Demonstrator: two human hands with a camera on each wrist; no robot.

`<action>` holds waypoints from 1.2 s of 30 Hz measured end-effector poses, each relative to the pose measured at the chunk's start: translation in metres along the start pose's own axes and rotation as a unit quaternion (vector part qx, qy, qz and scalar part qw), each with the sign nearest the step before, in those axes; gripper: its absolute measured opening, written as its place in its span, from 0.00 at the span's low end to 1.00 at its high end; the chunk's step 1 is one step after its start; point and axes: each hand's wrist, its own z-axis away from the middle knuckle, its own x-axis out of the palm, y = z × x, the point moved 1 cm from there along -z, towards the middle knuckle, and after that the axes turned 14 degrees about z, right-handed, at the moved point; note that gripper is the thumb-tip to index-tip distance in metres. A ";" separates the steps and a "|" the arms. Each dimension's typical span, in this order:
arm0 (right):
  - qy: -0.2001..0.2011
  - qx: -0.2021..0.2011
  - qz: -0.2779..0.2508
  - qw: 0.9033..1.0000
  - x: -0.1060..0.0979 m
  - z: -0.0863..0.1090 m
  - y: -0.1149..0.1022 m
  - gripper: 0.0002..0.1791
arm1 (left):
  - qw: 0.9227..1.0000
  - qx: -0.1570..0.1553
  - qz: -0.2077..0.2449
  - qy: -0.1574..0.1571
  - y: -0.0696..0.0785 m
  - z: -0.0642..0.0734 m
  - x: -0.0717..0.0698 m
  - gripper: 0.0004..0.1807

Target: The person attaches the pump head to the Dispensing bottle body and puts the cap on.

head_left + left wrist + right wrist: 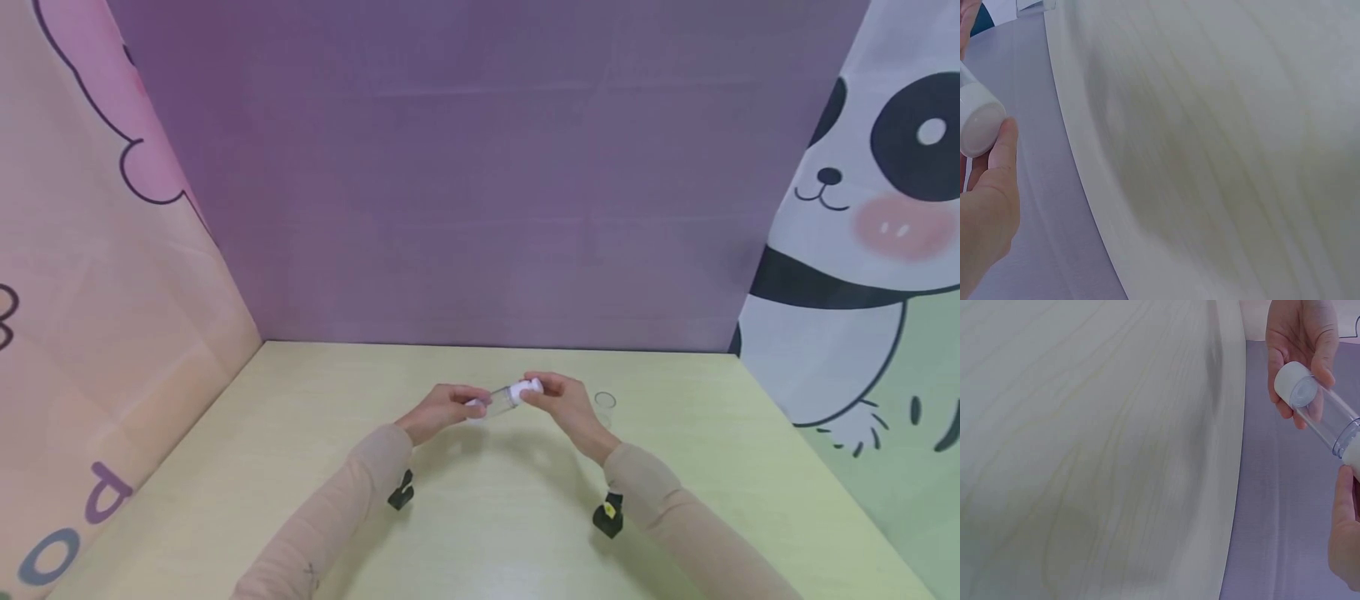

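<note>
Above the table, a clear bottle [500, 402] with white ends is held slantwise between both hands. My left hand [441, 408] grips its white base [982, 128], with fingers and thumb around it. My right hand [564, 407] pinches the white top [527, 389] at the other end. In the right wrist view, the transparent body [1329, 415] looks empty, and a collar joins it to the white top, which is partly cut off by the frame edge. A clear round cap [605, 400] lies on the table just right of my right hand.
The pale wood-grain table [480, 533] runs back to a purple cloth wall [480, 183]. Printed panels stand at both sides, with a panda [832, 333] on the right one. Small black devices [608, 517] hang below both wrists.
</note>
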 end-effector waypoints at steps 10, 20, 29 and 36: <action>0.005 0.002 0.004 1.000 0.001 -0.001 0.000 0.25 | 1.000 -0.005 0.000 0.005 -0.001 -0.002 -0.001 0.18; 0.001 0.005 -0.001 1.000 0.001 -0.002 -0.001 0.26 | 1.000 -0.001 -0.005 0.003 0.002 0.000 0.000 0.18; -0.002 0.002 -0.011 1.000 0.002 -0.002 -0.001 0.26 | 1.000 0.002 -0.004 0.000 0.001 0.001 -0.001 0.17; -0.025 -0.037 -0.040 0.998 -0.002 0.001 -0.001 0.26 | 1.000 0.009 -0.005 -0.005 0.001 0.002 -0.002 0.18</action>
